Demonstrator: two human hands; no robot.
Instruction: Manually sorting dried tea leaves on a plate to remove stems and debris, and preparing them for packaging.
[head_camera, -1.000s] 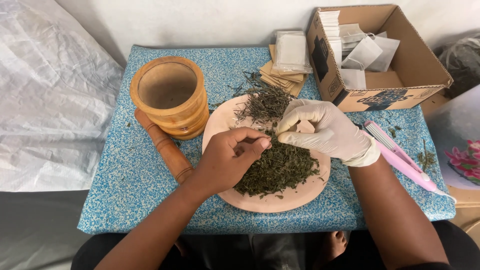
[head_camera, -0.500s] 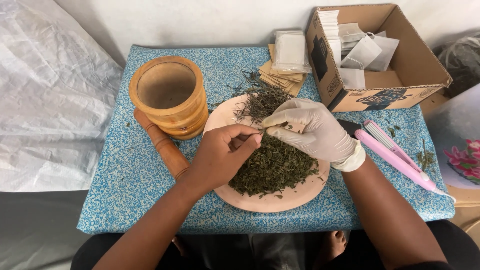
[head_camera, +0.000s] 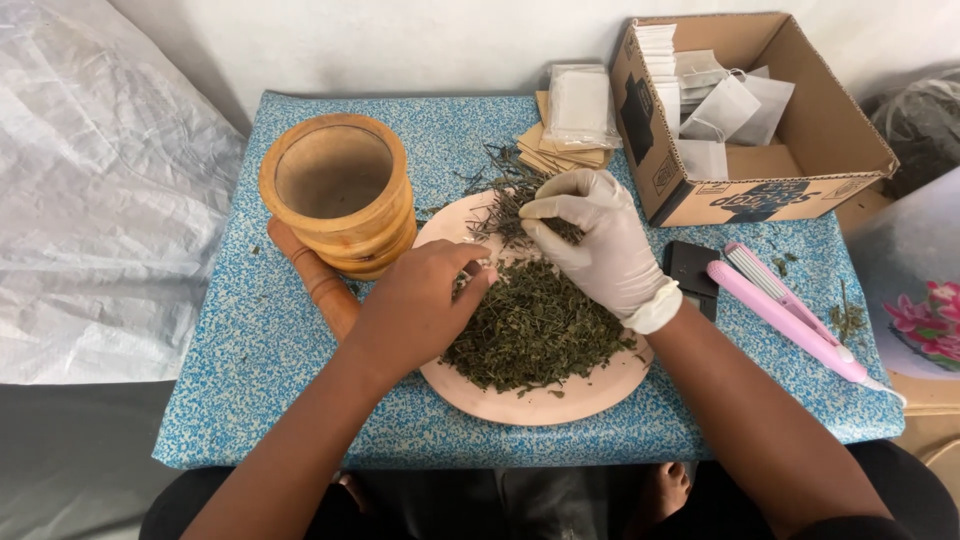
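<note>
The heap of dark green crushed dried leaves (head_camera: 535, 335) lies on the round pale pink plate (head_camera: 560, 398), covering its middle and near half. A looser bundle of thin dried stems (head_camera: 520, 195) sits on the far edge of the same plate, spilling slightly onto the counter. The plate rests near the centre of the counter with the blue speckled cover (head_camera: 250, 340).

The left hand (head_camera: 420, 305), bare, rests at the left edge of the leaf heap, fingers curled and pinched on something small and pale; what it is cannot be told. The right hand (head_camera: 595, 235), in a white disposable glove, is above the stem bundle with fingertips pressed together in a pinch on a few stems.

The step in hand appears to be sorting: stems are being picked apart from the crushed leaf. The next move calls for a light, precise pinch so that only stems lift and the leaf stays on the plate.

Left of the plate stands a round wooden mortar (head_camera: 338, 190), with a wooden pestle (head_camera: 312, 282) lying beside its base. Behind the plate lies a stack of brown paper sachets and clear packets (head_camera: 570, 125). An open cardboard box (head_camera: 800, 185) holding white filter bags stands at the far right. A pink handheld sealer (head_camera: 790, 315) and a small black flat object (head_camera: 692, 270) lie right of the plate.
</note>
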